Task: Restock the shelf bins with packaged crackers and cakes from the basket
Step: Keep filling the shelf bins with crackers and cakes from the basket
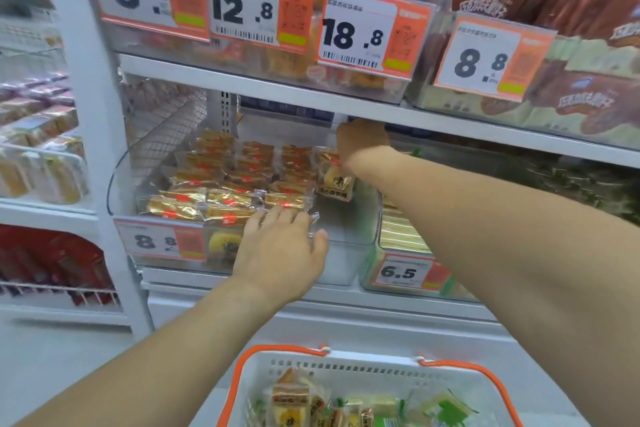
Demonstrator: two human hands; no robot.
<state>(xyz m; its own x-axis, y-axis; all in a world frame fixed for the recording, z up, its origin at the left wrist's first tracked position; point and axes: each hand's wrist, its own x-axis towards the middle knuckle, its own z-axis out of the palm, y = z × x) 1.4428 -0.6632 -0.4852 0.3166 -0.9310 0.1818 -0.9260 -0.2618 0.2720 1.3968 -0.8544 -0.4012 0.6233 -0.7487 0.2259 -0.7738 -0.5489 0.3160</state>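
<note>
Clear plastic wrap sits under both hands: left hand point(280, 246) lies flat w/ fingers straight on the front row of cake packs point(221, 201), pressing or squaring them; right hand point(362, 146) reaches deep under the upper shelf, fingers curled round one pack point(334, 177) at the bin's right side. That bin point(349, 236) looks roughly two-thirds filled, rows neat on the left, bare floor at front right. Basket point(346, 378) below has several packs left, yellow and green ones, so I'd judge the job approx midway. Neighbouring bin w/ the 6.5 tag point(405, 272) holds some stock; how full it is can't be told.
</note>
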